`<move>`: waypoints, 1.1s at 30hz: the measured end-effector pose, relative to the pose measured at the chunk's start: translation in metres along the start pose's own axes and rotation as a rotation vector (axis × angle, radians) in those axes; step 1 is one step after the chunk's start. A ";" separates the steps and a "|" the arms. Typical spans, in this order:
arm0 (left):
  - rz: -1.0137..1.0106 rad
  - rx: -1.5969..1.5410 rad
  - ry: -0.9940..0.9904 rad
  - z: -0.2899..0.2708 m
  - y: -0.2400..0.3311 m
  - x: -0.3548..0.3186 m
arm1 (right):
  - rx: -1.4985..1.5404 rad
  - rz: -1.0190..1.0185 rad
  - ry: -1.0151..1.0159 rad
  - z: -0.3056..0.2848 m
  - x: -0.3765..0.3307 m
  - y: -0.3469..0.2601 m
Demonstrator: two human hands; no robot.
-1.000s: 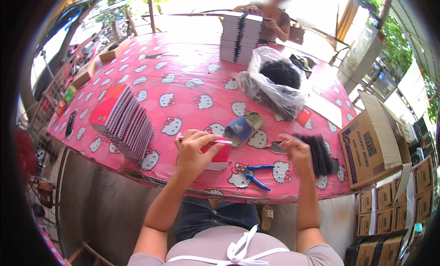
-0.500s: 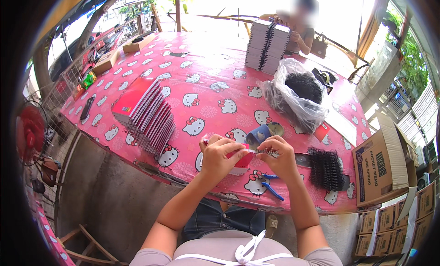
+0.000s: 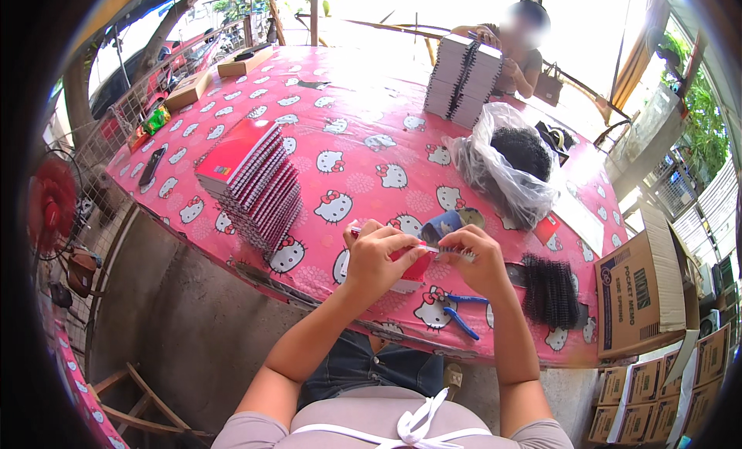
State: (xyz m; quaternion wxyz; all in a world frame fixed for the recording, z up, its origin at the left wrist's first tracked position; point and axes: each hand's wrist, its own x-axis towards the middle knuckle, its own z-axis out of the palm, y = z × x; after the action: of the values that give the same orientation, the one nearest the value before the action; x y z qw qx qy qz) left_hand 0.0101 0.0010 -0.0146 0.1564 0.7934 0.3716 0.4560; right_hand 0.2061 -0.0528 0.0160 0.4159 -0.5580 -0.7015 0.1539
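A stack of red spiral-bound notebooks (image 3: 251, 182) is seen lying fanned out on the left part of the tabletop (image 3: 363, 151), which is covered by a pink cloth printed with white cat faces. A dark phone-like object (image 3: 151, 165) lies near the left edge, and flat cardboard boxes (image 3: 216, 74) are set along the far left edge.

Near the middle of the near edge, a small red notebook (image 3: 412, 265) is gripped by the left hand (image 3: 379, 257), its fingers closed around the cover. Just beside it, the right hand (image 3: 479, 260) is pinched on a short black spiral coil (image 3: 456, 252) at the notebook's edge; both hands are held just above the tabletop and nearly touch each other. Blue-handled pliers (image 3: 456, 314) lie on the cloth just under the hands, close to the near edge.

Behind the hands, a round tape-like roll (image 3: 448, 221) is partly hidden. To the right, a pile of black spiral coils (image 3: 549, 290) rests near the near right corner, and a clear plastic bag (image 3: 502, 171) holding more black coils stands further back. A tall stack of notebooks (image 3: 461, 78) stands at the far edge, where another person (image 3: 518, 51) is seated. Cardboard cartons (image 3: 638, 290) are stacked beyond the right edge.
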 end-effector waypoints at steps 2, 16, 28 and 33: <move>-0.013 -0.013 -0.005 0.001 0.000 0.000 | 0.065 0.005 -0.067 -0.001 0.000 -0.001; 0.004 0.036 -0.018 0.003 -0.006 -0.003 | -0.158 -0.093 0.071 0.020 -0.003 -0.006; 0.021 0.025 -0.014 0.000 -0.005 -0.004 | -0.155 -0.014 0.082 0.027 0.003 -0.026; 0.029 0.002 -0.024 0.003 -0.007 -0.003 | -0.181 -0.023 0.028 0.027 0.002 -0.021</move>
State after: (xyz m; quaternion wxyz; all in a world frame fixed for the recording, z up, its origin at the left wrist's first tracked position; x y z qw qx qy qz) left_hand 0.0082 0.0035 -0.0220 0.1533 0.8042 0.3585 0.4486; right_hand 0.1722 -0.0510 0.0144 0.3755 -0.5871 -0.7130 0.0772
